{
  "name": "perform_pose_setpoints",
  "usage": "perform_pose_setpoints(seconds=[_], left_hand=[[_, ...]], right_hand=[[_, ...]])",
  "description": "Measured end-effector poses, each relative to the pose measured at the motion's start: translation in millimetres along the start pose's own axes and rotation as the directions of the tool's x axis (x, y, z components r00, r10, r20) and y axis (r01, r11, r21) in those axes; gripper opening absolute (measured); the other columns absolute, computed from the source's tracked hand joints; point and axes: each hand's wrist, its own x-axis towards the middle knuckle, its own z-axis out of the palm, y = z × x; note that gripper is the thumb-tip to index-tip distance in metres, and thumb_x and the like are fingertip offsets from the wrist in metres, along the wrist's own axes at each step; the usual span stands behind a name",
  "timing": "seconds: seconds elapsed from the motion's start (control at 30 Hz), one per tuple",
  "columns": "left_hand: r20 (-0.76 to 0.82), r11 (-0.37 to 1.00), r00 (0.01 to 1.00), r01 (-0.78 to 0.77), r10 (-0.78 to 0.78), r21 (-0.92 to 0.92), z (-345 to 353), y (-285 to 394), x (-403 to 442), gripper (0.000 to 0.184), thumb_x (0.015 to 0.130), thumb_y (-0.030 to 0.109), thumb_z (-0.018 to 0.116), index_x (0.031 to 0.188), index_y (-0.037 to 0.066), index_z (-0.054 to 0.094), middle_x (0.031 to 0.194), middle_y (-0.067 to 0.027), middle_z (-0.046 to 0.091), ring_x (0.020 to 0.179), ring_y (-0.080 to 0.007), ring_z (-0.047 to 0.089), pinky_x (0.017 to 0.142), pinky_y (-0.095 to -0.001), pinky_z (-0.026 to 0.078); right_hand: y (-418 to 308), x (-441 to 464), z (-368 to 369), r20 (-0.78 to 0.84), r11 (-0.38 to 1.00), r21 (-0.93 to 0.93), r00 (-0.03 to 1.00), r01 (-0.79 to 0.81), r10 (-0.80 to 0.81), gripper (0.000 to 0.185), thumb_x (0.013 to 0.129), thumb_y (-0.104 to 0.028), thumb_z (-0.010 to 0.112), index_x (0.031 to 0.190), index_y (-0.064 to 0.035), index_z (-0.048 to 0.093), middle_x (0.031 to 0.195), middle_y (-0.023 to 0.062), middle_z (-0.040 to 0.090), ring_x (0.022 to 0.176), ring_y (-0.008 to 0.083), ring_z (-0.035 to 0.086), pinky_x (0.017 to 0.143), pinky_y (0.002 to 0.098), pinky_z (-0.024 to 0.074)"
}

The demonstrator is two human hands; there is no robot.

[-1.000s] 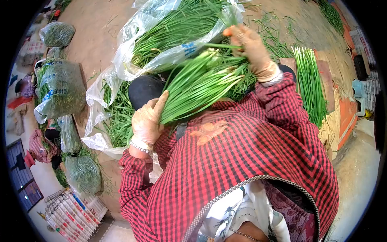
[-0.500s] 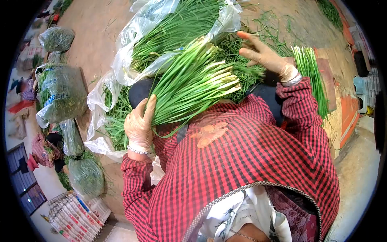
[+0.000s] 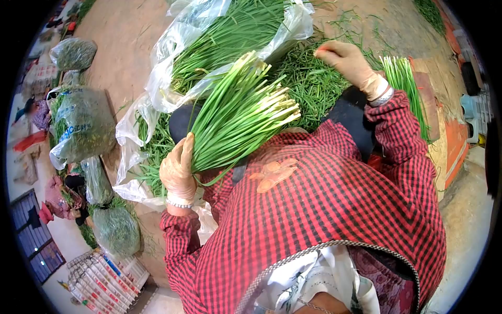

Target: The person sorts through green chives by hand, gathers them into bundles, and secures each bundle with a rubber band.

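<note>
My gloved left hand [image 3: 178, 170] is wrapped round the leafy end of a bunch of garlic chives [image 3: 235, 120]. The bunch slants up to the right, its pale stem ends fanned out over my lap. My gloved right hand [image 3: 348, 63] is raised apart from the bunch, above a heap of loose green leaves [image 3: 314, 78]. Its thumb and fingers are pinched together, with orange at the tips; whatever they may hold is too small to make out. Beyond the bunch, more chives [image 3: 230, 42] lie in an opened clear plastic bag [image 3: 170, 57].
At the right, a neat bundle of chives [image 3: 405, 89] lies on a brown board [image 3: 424, 99]. Stuffed plastic bags [image 3: 86, 123] line the left side, near another person [image 3: 60, 196]. Stacked white crates [image 3: 104, 280] stand at lower left. Scraps litter the floor.
My right hand has closed from spread fingers into a pinch and shifted slightly right. The held bunch has shifted a little left and down, its stem ends looking looser.
</note>
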Motion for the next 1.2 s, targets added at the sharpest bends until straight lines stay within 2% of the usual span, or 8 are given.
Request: perform_pose_setpoints(seconds=[0.17,0.3,0.4,0.63,0.77,0.97,1.1,1.2], left_hand=[[0.013,0.993,0.994,-0.112,0.112,-0.043,-0.7,8.7,15.8,0.081,0.059,-0.004,0.063,0.136,0.017,0.049,0.117,-0.0042,0.064,0.096,-0.0263,0.063,0.076,-0.0357,0.051],[0.065,0.993,0.991,-0.121,0.121,-0.011,-3.3,14.9,15.0,0.075,0.066,-0.003,0.062,0.136,0.020,0.049,0.115,-0.0031,0.065,0.092,-0.0250,0.064,0.073,-0.0360,0.051],[0.027,0.985,0.985,-0.170,0.171,-0.026,2.8,8.7,10.0,0.068,0.073,-0.003,0.059,0.136,0.018,0.049,0.114,-0.0019,0.063,0.078,-0.0220,0.061,0.065,-0.0346,0.048],[0.017,0.965,0.973,-0.227,0.232,-0.129,15.8,18.2,14.9,0.062,0.074,0.002,0.060,0.134,0.018,0.051,0.106,-0.0018,0.064,0.077,-0.0225,0.061,0.065,-0.0352,0.049],[0.000,0.972,0.976,-0.215,0.216,-0.096,18.2,13.3,9.1,0.059,0.076,0.003,0.060,0.133,0.018,0.052,0.104,-0.0022,0.065,0.077,-0.0216,0.061,0.067,-0.0343,0.049],[-0.105,0.980,0.981,-0.172,0.161,-0.104,21.6,6.1,-1.0,0.066,0.069,0.001,0.067,0.132,0.015,0.053,0.104,-0.0050,0.066,0.087,-0.0231,0.064,0.071,-0.0343,0.051],[-0.089,0.986,0.993,-0.088,0.076,-0.143,19.5,-1.2,-10.4,0.088,0.052,-0.004,0.073,0.135,0.013,0.051,0.106,-0.0067,0.065,0.091,-0.0271,0.063,0.076,-0.0364,0.050],[-0.084,0.992,0.994,-0.075,0.067,-0.100,18.2,-2.4,-10.2,0.090,0.051,-0.005,0.073,0.136,0.014,0.050,0.106,-0.0071,0.065,0.091,-0.0276,0.063,0.077,-0.0369,0.050]], right_hand=[[-115.1,0.9,40.6,0.505,0.879,-0.269,0.835,0.394,-0.220,0.036,0.084,-0.038,0.063,0.107,-0.0104,0.066,0.092,0.0168,0.068,0.088,0.0342,0.066,0.080,0.0408,0.0517],[-103.4,5.6,81.7,0.511,0.707,-0.245,0.709,0.663,-0.487,0.029,0.087,-0.035,0.060,0.095,-0.0079,0.062,0.079,0.0134,0.064,0.076,0.0349,0.064,0.070,0.0436,0.0520],[-115.0,-15.0,63.4,0.681,0.829,-0.221,0.690,0.513,-0.245,0.026,0.084,-0.028,0.060,0.089,-0.0023,0.060,0.077,0.0171,0.065,0.076,0.0379,0.065,0.072,0.0458,0.0524],[-97.1,-54.3,26.6,0.691,0.926,-0.066,0.687,0.370,-0.225,0.022,0.079,-0.025,0.060,0.085,-0.0029,0.059,0.067,0.0184,0.061,0.065,0.0396,0.062,0.061,0.0474,0.0499],[-97.2,-65.5,-16.9,0.694,0.997,0.077,0.716,0.031,-0.076,0.019,0.077,-0.020,0.065,0.084,-0.0030,0.059,0.055,0.0060,0.049,0.049,0.0154,0.050,0.049,0.0302,0.0406],[-48.2,-74.4,-71.2,0.408,0.959,0.256,0.913,-0.117,0.002,0.017,0.083,-0.019,0.065,0.090,-0.0049,0.060,0.070,-0.0063,0.051,0.063,0.0031,0.045,0.051,0.0198,0.0345],[-16.5,-52.7,-95.0,0.124,0.870,0.010,0.864,-0.493,0.488,0.034,0.085,-0.031,0.068,0.105,-0.0036,0.060,0.076,0.0050,0.065,0.067,0.0086,0.061,0.057,0.0240,0.0479],[-10.4,-47.8,-59.0,0.100,0.845,-0.520,0.974,-0.124,0.205,0.049,0.084,-0.039,0.068,0.121,-0.0065,0.060,0.090,0.0130,0.068,0.083,0.0264,0.066,0.077,0.0356,0.0511]])
